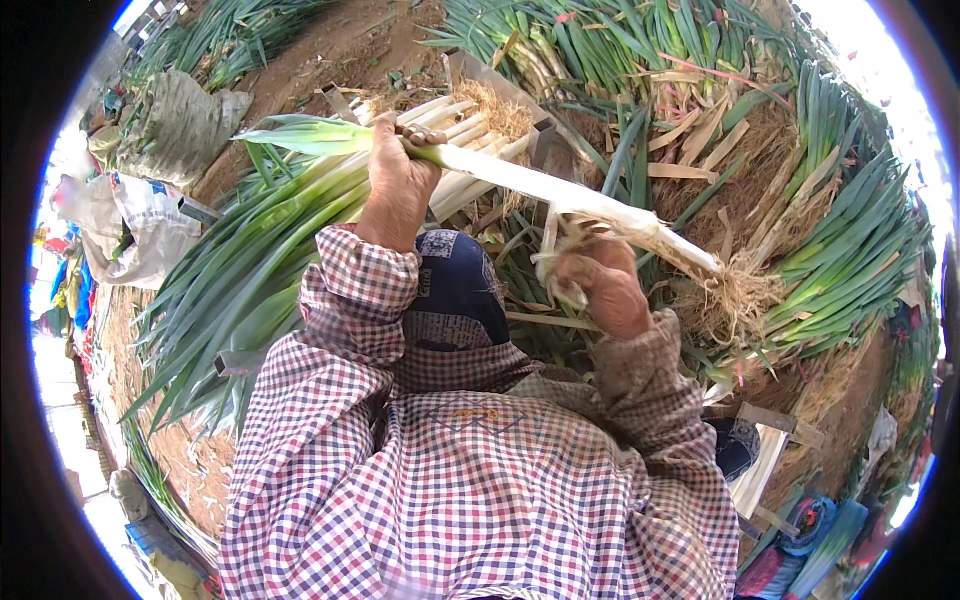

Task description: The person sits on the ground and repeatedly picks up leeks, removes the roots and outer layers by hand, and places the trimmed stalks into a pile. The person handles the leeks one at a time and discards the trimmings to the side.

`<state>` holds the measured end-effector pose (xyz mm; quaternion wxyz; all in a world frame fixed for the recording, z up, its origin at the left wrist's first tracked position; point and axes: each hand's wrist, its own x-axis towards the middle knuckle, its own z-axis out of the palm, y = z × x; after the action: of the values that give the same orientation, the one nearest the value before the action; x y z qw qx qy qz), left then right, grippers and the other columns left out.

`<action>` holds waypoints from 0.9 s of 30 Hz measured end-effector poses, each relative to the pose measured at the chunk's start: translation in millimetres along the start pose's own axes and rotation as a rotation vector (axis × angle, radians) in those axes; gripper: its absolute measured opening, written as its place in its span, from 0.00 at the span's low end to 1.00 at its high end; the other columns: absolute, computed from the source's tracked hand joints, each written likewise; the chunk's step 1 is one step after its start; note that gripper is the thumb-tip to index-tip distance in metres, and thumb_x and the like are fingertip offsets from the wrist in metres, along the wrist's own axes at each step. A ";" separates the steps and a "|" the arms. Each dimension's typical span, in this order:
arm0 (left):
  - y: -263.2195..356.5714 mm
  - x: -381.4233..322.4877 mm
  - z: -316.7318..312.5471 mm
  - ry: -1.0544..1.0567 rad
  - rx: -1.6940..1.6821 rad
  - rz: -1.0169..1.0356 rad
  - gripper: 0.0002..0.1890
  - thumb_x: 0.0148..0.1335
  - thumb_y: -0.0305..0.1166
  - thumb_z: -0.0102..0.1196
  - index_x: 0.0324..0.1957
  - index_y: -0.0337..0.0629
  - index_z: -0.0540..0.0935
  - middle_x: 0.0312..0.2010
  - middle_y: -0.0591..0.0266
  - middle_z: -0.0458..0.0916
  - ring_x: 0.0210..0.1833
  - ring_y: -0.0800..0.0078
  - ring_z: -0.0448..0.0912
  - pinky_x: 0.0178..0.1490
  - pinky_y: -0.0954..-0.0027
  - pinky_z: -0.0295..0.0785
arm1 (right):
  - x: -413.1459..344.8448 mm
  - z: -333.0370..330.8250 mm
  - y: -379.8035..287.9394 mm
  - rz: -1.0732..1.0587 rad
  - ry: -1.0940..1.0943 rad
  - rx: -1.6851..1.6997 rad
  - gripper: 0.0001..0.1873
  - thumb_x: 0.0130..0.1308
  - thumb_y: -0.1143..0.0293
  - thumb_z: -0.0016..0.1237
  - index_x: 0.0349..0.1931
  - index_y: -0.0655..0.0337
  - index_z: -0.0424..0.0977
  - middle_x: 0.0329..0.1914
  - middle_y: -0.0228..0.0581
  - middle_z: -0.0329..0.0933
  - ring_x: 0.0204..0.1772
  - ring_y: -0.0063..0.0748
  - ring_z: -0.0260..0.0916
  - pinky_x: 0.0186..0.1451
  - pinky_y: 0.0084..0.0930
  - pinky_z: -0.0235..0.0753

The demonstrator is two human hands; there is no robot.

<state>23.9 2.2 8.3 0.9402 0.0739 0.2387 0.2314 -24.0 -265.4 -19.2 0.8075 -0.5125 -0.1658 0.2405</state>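
My left hand (403, 169) grips one large scallion (525, 176) where its white shaft turns green. The scallion slants across in front of me, leaves to the left and the bushy roots (739, 296) low on the right. My right hand (600, 274) holds loose, pale outer skin (555, 266) against the lower shaft, some of it hanging down in strips. Under my left hand lies a pile of pale-shafted scallions (472, 142) in a metal frame (544, 142), their green leaves (255, 262) fanning out to the left.
Unpeeled scallion bundles (675, 45) lie at the back, and another bundle (847, 255) is on the right, some with pink ties. A grey-green sack (169, 127) and a white woven sack (142, 225) sit at left. Leaf scraps (532, 262) litter the ground beside my knee (457, 289).
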 end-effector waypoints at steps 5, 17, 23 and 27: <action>6.9 0.5 -6.7 -0.030 0.025 0.045 0.11 0.64 0.32 0.49 0.27 0.47 0.63 0.12 0.69 0.60 0.14 0.78 0.61 0.20 0.70 0.63 | -11.0 -11.5 18.3 -0.115 -0.203 -0.279 0.14 0.63 0.65 0.51 0.44 0.64 0.72 0.35 0.40 0.73 0.33 0.28 0.68 0.36 0.20 0.70; 50.8 8.9 -12.9 -0.071 0.365 0.382 0.12 0.63 0.30 0.48 0.24 0.43 0.65 0.13 0.67 0.63 0.14 0.77 0.64 0.21 0.67 0.68 | -217.5 -254.4 59.6 0.615 0.692 -1.449 0.15 0.65 0.59 0.47 0.41 0.62 0.74 0.29 0.48 0.72 0.35 0.40 0.72 0.39 0.35 0.71; 31.5 5.1 -11.6 0.101 0.238 0.347 0.12 0.65 0.33 0.51 0.28 0.43 0.65 0.16 0.65 0.62 0.16 0.71 0.63 0.24 0.63 0.66 | -157.8 -110.1 31.0 0.449 0.022 -1.794 0.22 0.56 0.64 0.55 0.50 0.63 0.68 0.44 0.48 0.71 0.41 0.52 0.72 0.43 0.40 0.72; 31.4 8.3 -14.6 0.059 0.221 0.291 0.12 0.65 0.34 0.51 0.28 0.44 0.65 0.18 0.65 0.62 0.16 0.73 0.62 0.26 0.64 0.66 | -118.9 -83.8 11.9 0.026 0.372 -1.217 0.23 0.57 0.69 0.56 0.52 0.65 0.66 0.46 0.48 0.71 0.38 0.39 0.74 0.39 0.31 0.74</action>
<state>10.7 34.2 -0.1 0.8756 0.2036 0.2772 0.3393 -82.1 -390.2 -67.8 0.3842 -0.9147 -0.1235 0.0199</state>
